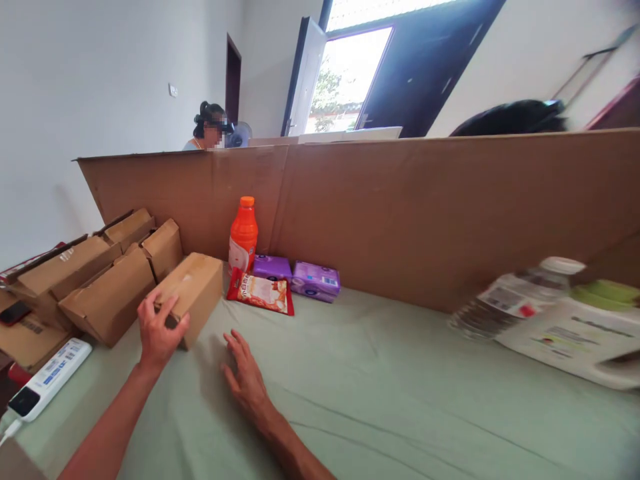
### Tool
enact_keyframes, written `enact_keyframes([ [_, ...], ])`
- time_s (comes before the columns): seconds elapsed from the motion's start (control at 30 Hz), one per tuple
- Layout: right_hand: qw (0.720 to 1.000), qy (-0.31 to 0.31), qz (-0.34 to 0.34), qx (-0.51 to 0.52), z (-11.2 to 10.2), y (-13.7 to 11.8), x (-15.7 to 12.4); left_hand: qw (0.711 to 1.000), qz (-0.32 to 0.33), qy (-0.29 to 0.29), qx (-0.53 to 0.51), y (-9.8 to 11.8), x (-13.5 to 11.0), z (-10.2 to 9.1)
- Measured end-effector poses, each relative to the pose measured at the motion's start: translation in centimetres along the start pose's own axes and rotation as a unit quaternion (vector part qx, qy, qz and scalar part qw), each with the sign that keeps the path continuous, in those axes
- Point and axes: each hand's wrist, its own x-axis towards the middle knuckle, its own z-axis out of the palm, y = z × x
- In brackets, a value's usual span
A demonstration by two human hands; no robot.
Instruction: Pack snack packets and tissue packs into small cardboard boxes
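My left hand (159,328) is on the near end of a small brown cardboard box (197,283), fingers over its top and side, thumb at the near end. The box rests on the green cloth. My right hand (245,377) is just right of the box, fingers apart, holding nothing. Beyond the box stands an orange bottle (243,233). A red and white snack packet (263,292) lies in front of the bottle, next to two purple packs, one on the left (273,267) and one on the right (316,280).
Several cardboard boxes (110,293) crowd the left. A white power strip (50,380) lies near them. At right are a clear bottle (515,300) and a white jug (570,340). A cardboard wall (400,220) runs behind; a person (210,127) is beyond it.
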Motion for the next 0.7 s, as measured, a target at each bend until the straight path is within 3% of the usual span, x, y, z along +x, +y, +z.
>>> enact_keyframes([
  [0.17,0.999,0.009,0.01,-0.033,-0.5,1.4,-1.7,0.996,-0.076,0.044,0.036,-1.9,6.9,8.0],
  [0.3,0.999,0.002,-0.003,-0.045,-0.5,1.2,-1.6,0.992,-0.107,0.038,0.06,-2.6,8.8,11.0],
  [0.4,0.999,-0.012,-0.005,-0.043,-0.8,0.9,-1.3,0.99,-0.112,0.018,0.08,-2.8,9.3,10.8],
  [0.53,0.996,-0.068,-0.004,-0.059,-1.4,0.1,-0.2,0.994,-0.077,-0.022,0.073,-1.0,9.4,7.8],
  [0.6,0.995,-0.068,-0.001,-0.077,-1.7,-1.1,0.3,0.997,-0.055,-0.033,0.043,1.0,7.9,6.0],
  [0.7,0.991,-0.048,0.01,-0.125,-2.4,-3.1,1.6,0.998,-0.019,-0.052,-0.039,3.1,2.9,5.0],
])
